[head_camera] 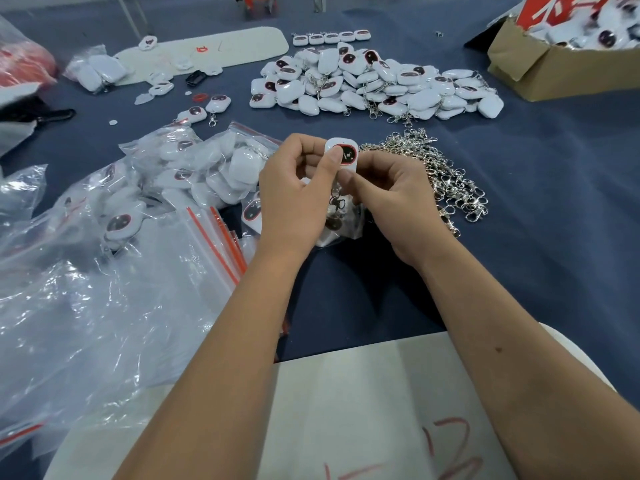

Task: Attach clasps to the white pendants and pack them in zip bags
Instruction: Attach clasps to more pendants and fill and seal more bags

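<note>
Head view: a white pendant [341, 154] is being held up above the blue desk [540, 209] by both hands. It is being pinched by the left hand [294, 199], with the thumb pressed on its front. Its lower end is being pinched by the fingers [349, 176] of the right hand [398, 206]. A clasp [336, 202] is hanging under the pendant, between the two hands, and looks to be inside a small clear zip bag [337, 233]; it cannot be told if the clasp is fully joined on.

A big heap of white pendants [374, 86] is lying farther back on the desk, and five more are lined up in a row [331, 37] behind it. A pile of silver clasps [433, 171] is lying just beside the right hand. A cardboard box [547, 69] at the far right is being filled with more white pendants. At the left, packed bags [194, 164] with pendants inside are piled up, and empty zip bags with red strips [211, 237] are stacked near the left wrist. Two loose pendants with clasps [207, 109] are lying behind the bags. A white sheet with red marks [363, 410] is lying under the forearms.
</note>
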Motion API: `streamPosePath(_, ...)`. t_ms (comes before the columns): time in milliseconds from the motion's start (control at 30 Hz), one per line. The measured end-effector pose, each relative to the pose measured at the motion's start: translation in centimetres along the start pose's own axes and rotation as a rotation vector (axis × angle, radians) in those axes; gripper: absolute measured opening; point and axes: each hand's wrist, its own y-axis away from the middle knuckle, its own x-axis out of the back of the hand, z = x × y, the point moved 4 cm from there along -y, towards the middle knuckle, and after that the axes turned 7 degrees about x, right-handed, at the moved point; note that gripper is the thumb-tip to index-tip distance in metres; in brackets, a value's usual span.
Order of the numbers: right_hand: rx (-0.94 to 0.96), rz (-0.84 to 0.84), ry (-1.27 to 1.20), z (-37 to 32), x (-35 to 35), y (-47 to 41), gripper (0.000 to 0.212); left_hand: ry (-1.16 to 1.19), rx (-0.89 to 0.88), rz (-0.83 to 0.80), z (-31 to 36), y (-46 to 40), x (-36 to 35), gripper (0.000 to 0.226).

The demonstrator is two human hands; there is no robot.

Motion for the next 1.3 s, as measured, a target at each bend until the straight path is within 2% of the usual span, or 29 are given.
streamPosePath(233,-0.032,0.044,0.042,0.2,0.2,0.1,0.005,-0.099,-0.066,0.022,-0.1,-0.2,0.1,0.008)
streamPosePath(433,-0.05,0.036,0.01,-0.1,0.0,0.1,0.008,-0.102,-0.089,0.036,0.2,-0.1,0.1,0.004)
streamPosePath(533,-0.052,0.104,-0.011,-0.1,0.3,0.0,0.005,-0.188,-0.133,0.035,0.1,0.0,-0.1,0.013)
streamPosePath(633,-0.085,0.163,-0.034,0.0,0.8,-0.1,0.014,-0.264,-0.156,0.039,0.1,0.1,-0.3,0.014)
streamPosePath(900,-0.077,0.284,-0.071,-0.1,1.1,-0.1,0.009,-0.377,-0.156,0.011,-0.2,0.2,-0.7,0.007)
streamPosePath(1100,-0.078,0.438,-0.166,-0.3,1.4,-0.1,0.011,-0.432,-0.17,-0.086,-0.4,0.6,-1.4,0.025)
streamPosePath(1167,-0.085,0.435,-0.191,-0.2,1.4,-0.1,0.012,-0.447,-0.162,-0.091,-0.5,0.7,-1.5,0.031)
streamPosePath(1300,-0.077,0.406,-0.16,-0.3,1.2,0.0,0.006,-0.393,-0.087,-0.108,-0.6,0.6,-1.3,0.026)
